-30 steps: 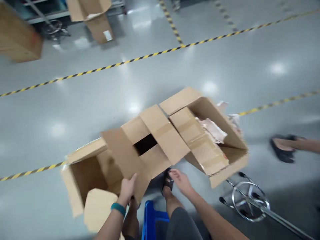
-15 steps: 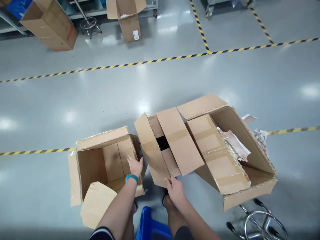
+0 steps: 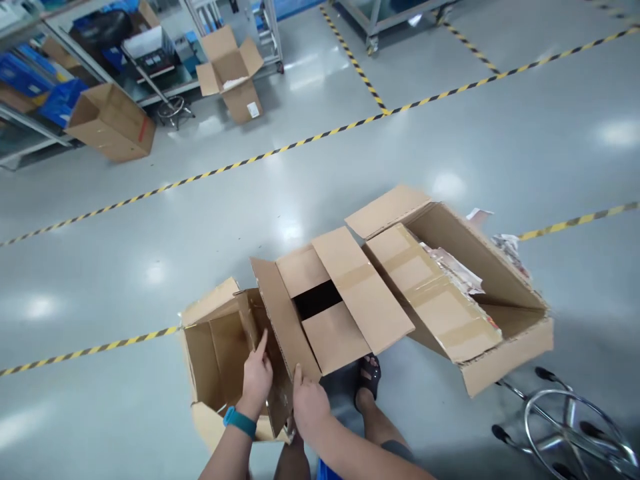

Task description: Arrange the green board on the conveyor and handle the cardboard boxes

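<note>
Your hands are drawing together since the earlier view, and the small cardboard carton (image 3: pixel 215 353) is tipping onto its side, its mouth turning toward you. Far left of the slotted carton (image 3: pixel 340 300), a tipped carton (image 3: pixel 113 123) is sitting on the floor beside a steel shelving rack (image 3: pixel 30 87). Just left of the slotted carton, your left hand (image 3: pixel 256 377), wearing a teal wristband (image 3: pixel 235 421), is holding its fingers (image 3: pixel 261 347) extended and released. Your right hand (image 3: pixel 310 405) is pressing against the long flap (image 3: pixel 280 327) of the slotted carton; I cannot tell whether it is clenching the flap. If you pull hard, the creased flap could tear, or the small carton could fold in. Below the slotted carton, a blue crate (image 3: pixel 325 472) and your sandal (image 3: pixel 369 380) are crowding your footing. Right of it, a large carton (image 3: pixel 475 247) is holding crumpled packing paper (image 3: pixel 450 267), and a steel stool base (image 3: pixel 565 427) is standing where a backward step could catch it.
</note>
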The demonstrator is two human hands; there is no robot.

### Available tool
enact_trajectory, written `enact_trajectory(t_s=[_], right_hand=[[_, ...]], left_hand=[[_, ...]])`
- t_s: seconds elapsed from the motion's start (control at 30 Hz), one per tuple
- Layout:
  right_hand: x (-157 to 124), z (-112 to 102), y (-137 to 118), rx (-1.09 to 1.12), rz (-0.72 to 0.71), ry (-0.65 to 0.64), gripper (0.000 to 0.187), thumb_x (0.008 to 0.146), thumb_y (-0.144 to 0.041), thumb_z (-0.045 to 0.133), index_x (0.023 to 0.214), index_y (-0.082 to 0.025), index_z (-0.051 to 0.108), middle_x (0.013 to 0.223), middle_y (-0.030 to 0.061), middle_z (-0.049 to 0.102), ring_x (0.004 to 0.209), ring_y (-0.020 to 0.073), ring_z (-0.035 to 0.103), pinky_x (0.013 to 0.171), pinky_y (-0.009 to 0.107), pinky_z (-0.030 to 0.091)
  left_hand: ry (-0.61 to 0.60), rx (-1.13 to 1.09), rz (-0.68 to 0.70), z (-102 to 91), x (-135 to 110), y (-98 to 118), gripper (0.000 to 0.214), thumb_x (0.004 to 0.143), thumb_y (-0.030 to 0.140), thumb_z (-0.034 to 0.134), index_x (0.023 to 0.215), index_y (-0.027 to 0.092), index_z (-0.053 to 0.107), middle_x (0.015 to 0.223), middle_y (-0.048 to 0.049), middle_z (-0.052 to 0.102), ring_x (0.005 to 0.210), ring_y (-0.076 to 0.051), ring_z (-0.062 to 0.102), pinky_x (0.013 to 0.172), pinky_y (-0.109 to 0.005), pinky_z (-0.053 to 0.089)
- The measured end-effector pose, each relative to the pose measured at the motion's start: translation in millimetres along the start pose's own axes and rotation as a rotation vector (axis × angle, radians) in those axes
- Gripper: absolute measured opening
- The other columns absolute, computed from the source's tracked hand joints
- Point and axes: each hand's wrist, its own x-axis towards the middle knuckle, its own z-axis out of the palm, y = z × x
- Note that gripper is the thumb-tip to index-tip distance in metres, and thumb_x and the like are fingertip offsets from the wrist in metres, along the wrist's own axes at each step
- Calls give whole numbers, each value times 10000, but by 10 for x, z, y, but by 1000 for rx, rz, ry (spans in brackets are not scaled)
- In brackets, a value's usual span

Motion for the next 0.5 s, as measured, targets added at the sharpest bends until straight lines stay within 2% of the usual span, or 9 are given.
enact_trajectory(t_s=[0.03,0.1,0.17,0.23,0.3,0.37,0.4,0.43,0.5], right_hand=[[-4,24,-96,-14,0,-6,727,807,118,335,1514,10,464,1117,323,696,965,313,753,789,406,642],[3,117,-276,-50,-7,-23,702,809,113,338,1496,47,466,1312,388,570,1111,358,711,817,433,646],[42,255,-444,-60,-53,-27,663,798,98,394,1455,103,480,1395,411,460,1273,422,601,875,492,634],[109,362,-561,-60,-85,-36,650,791,84,439,1438,120,488,1397,402,456,1353,443,519,932,541,607],[156,337,-522,3,-99,-57,652,787,28,530,1437,79,522,1387,372,511,1320,438,562,962,554,590],[106,134,-196,183,-162,-54,617,779,-113,645,1392,-45,620,1325,282,633,1198,395,662,972,525,589],[35,-27,104,323,-292,-90,532,787,-222,680,1313,-146,687,1234,193,712,1110,354,705,945,483,605],[-54,-221,496,452,-294,27,410,855,-288,596,1242,-233,722,1202,124,737,1117,309,705,999,461,580],[-212,-696,1498,567,-81,306,397,923,-346,407,1069,-265,767,1205,134,733,1183,299,677,1093,468,512]], left_hand=[[10,-19,-18,-33,26,6,576,890,150,364,1392,85,639,1079,-161,769,982,-247,728,988,-360,547],[36,-84,-93,-63,101,30,483,911,211,361,1156,117,766,1185,-132,765,1152,-254,697,1079,-333,501],[-15,-113,-168,-51,193,74,494,969,394,368,1020,133,785,1103,-127,787,1143,-300,699,1021,-356,532],[-105,-47,-228,-1,289,126,551,943,556,443,943,117,776,1019,-166,789,1072,-365,714,932,-404,559],[-161,66,-261,75,361,143,538,899,555,520,948,80,768,1009,-219,778,1045,-410,717,898,-441,560],[-173,110,-287,147,380,84,510,887,490,528,1008,55,766,1052,-242,770,1083,-416,712,919,-445,556],[-177,102,-307,171,363,23,516,888,485,516,1028,54,765,1065,-237,771,1094,-410,712,924,-440,558],[-181,82,-336,180,329,-55,529,887,496,504,1036,60,765,1074,-226,773,1099,-402,713,928,-434,560],[-153,29,-378,150,212,-238,535,876,506,478,1048,86,761,1094,-192,779,1115,-381,713,947,-420,559]])
